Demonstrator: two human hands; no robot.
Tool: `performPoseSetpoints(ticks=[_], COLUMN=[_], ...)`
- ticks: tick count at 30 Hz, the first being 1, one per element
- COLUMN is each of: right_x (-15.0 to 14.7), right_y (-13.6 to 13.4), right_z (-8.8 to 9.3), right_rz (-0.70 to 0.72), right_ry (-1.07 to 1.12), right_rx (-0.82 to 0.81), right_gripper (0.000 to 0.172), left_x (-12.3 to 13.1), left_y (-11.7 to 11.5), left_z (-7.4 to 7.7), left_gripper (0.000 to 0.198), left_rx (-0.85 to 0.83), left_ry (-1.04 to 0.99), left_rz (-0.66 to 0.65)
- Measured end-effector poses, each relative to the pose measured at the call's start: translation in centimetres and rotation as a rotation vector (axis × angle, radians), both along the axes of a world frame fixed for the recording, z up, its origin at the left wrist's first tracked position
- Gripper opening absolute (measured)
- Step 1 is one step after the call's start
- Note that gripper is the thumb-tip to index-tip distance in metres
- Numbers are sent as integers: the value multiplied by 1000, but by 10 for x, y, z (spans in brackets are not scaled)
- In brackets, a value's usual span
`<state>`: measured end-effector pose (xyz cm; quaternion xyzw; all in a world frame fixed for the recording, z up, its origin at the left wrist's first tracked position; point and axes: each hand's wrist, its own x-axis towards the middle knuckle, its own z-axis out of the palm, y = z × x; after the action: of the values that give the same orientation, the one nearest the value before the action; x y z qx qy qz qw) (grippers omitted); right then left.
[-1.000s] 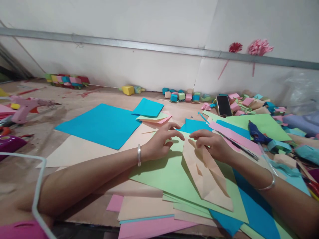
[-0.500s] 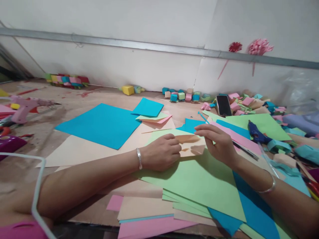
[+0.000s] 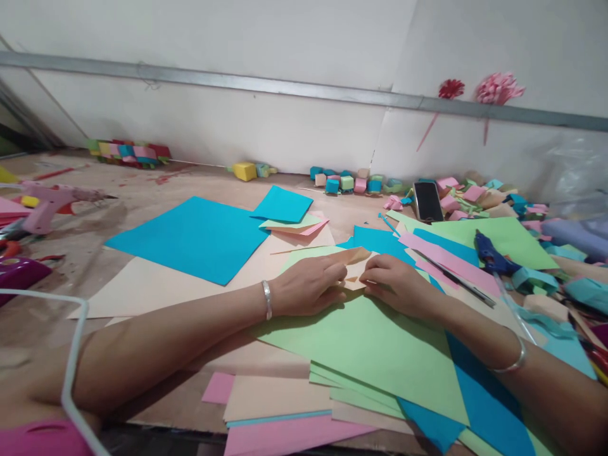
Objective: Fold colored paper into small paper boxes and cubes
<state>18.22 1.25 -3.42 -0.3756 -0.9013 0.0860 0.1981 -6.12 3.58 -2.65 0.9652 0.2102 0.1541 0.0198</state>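
A small piece of folded peach paper, partly hidden by fingers, is held between both hands in the head view. My left hand is closed on its left side. With fingertips pinched together, my right hand grips its right side. Beneath the hands lies a light green paper sheet, and blue paper shows under its right edge. A large blue sheet rests to the left, and a smaller folded blue sheet sits behind the hands.
A pink glue gun lies at far left, a blue glue gun at right. Beside it are a slim metal cutter or pen and a phone. Paper cubes line the wall. Stacked sheets reach the front edge.
My right hand has come down and left, from the paper's upper right corner onto its right side. The left hand stays almost in place, still holding the paper.
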Motion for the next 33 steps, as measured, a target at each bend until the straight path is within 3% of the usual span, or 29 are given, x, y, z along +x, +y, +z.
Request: performPoseSetpoints(ticks=[3, 6, 9, 14, 16, 23, 29, 33], right_x=[-1, -2, -2, 3, 5, 6, 6, 6], right_y=[0, -1, -1, 2, 5, 10, 8, 9], right_z=[1, 2, 1, -2, -3, -10, -8, -7], right_rz=[-25, -79, -104, -142, -156, -221, -118, -165], right_ry=[-29, -64, -99, -41, -8, 58, 75, 73], right_rx=[35, 54, 41, -52, -64, -59, -43, -69], right_gripper=[21, 25, 24, 12, 15, 17, 25, 23], left_x=[2, 4, 6, 7, 6, 4, 4, 4], left_y=[-2, -5, -8, -9, -9, -13, -15, -16], left_z=[1, 5, 8, 12, 13, 14, 16, 19], left_gripper=[19, 17, 33, 43, 43, 43, 38, 37], left_rx=[-49, -86, -137, -254, -244, -137, -172, -187], left_ry=[-40, -15, 51, 88, 108, 191, 179, 186], left_rz=[101, 112, 140, 363, 417, 428, 447, 445])
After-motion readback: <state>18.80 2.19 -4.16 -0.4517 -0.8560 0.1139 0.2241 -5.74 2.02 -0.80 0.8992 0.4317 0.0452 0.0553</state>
